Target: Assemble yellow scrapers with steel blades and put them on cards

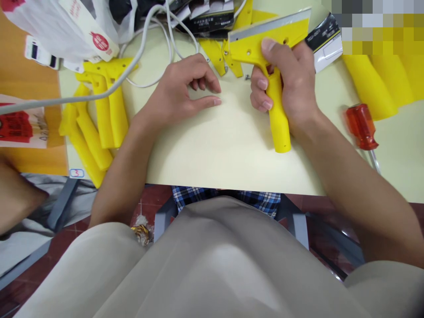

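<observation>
My right hand [291, 75] is wrapped round a yellow scraper [278, 119], its thumb lying on the head. A grey metal blade strip runs along the scraper's top edge, and the handle points down toward me. To the left, my left hand [188, 88] rests by the tabletop with fingers curved and thumb apart, nothing between them. Between and beyond the hands lie yellow head pieces [215, 55] and a small screw [247, 77]. A screwdriver [361, 126] with a red handle lies right of my right forearm.
Yellow handles [104, 117] lie at the left, more yellow handles [372, 86] at the right. A pale cable [145, 42] loops across the back left near a white plastic bag [62, 26]. Black boxes [210, 22] stand at the back. Another person's arm [18, 196] shows at far left.
</observation>
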Demonstrator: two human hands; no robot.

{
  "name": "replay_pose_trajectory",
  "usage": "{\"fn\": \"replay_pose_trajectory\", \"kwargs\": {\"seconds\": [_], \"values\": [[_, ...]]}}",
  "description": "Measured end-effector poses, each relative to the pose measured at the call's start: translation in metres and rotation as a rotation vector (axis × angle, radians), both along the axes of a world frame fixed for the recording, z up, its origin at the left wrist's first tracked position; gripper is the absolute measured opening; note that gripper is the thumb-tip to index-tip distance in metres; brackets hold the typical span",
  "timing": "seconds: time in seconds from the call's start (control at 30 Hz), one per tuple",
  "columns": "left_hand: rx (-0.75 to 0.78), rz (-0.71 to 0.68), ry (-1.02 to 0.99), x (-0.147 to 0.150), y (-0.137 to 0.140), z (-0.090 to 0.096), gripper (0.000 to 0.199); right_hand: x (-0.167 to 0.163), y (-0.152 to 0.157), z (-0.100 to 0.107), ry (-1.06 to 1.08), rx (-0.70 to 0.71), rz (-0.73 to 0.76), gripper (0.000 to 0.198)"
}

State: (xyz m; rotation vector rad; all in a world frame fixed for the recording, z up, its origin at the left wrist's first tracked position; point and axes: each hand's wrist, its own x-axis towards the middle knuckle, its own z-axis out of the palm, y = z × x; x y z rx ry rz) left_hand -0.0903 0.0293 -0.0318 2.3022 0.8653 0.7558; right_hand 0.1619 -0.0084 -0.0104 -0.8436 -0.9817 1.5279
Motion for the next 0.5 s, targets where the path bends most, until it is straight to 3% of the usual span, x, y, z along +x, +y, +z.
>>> {"fn": "replay_pose_trajectory", "kwargs": {"seconds": [0.5], "values": [[0.044, 0.008, -0.019, 0.0020, -0.0018, -0.0001, 0.027, 0.0039, 0.0006, -0.0008, -0.045, 0.039, 0.038, 0.020]]}}
